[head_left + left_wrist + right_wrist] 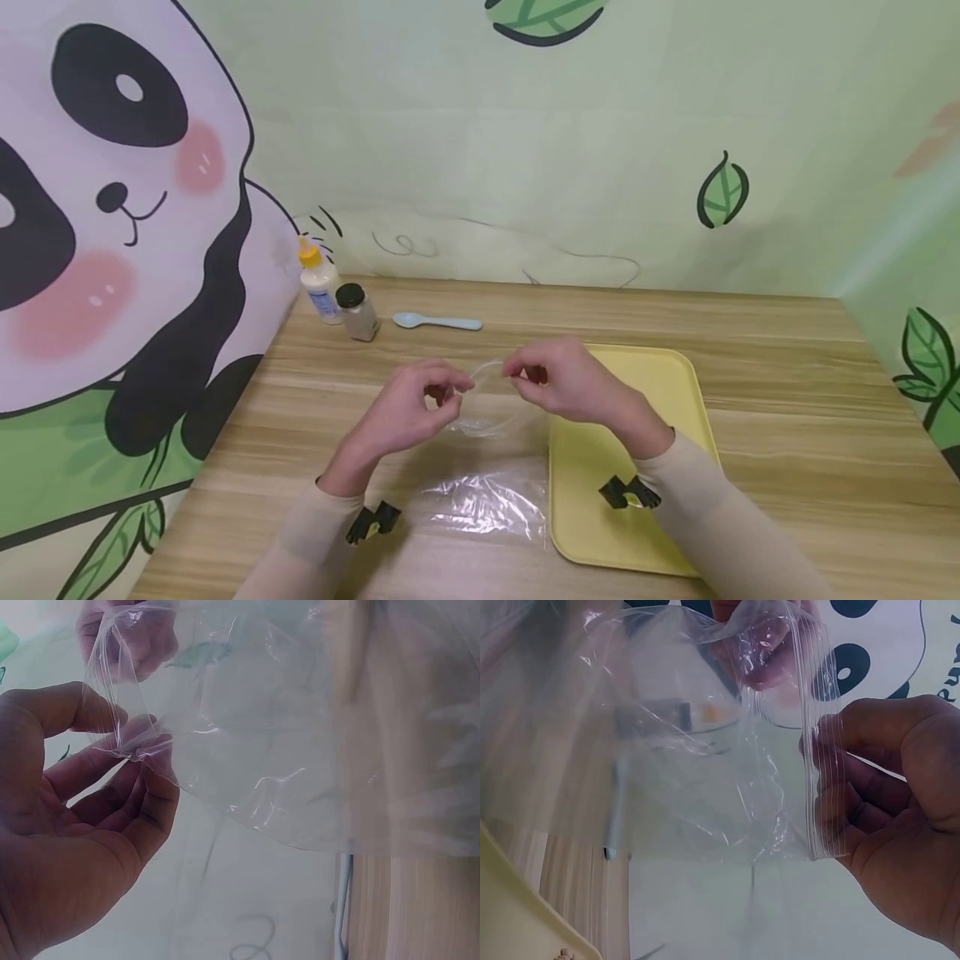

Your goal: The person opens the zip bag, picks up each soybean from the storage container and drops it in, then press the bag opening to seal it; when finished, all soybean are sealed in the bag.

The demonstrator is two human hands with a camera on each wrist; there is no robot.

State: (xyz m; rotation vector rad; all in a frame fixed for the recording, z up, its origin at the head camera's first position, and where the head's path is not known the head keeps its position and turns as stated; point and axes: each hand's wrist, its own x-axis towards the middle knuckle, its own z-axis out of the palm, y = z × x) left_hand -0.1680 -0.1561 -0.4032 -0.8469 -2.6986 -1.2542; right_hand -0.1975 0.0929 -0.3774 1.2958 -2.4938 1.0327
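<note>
Opening the bag [697,780] beside the tray [585,500]

You have the clear bag by its mouth, just left of the tray. Your left hand [408,408], left of the tray, pinches one side of the film between thumb and fingertips. Your right hand [566,379], over the tray's far left corner, has thumb and fingers closed narrowly on the ridged strip [814,765] at the other side. Between the two pinches the rim shows as a loose loop, and the film drops away left of the tray; whether its lower end meets the table [787,467], I cannot tell.

The step in hand looks like parting the mouth. Your next move probably calls for drawing its two sides farther apart with a light, even pull: film this thin could fold together or slip from your fingertips.

Left of the tray and a little beyond its far edge lies the spoon [438,322]; farther left stand the jar [360,315] and, beside it, the bottle [322,292]. At the tray's corner the right wrist view shows small brown bits [565,954], too small to name.
</note>
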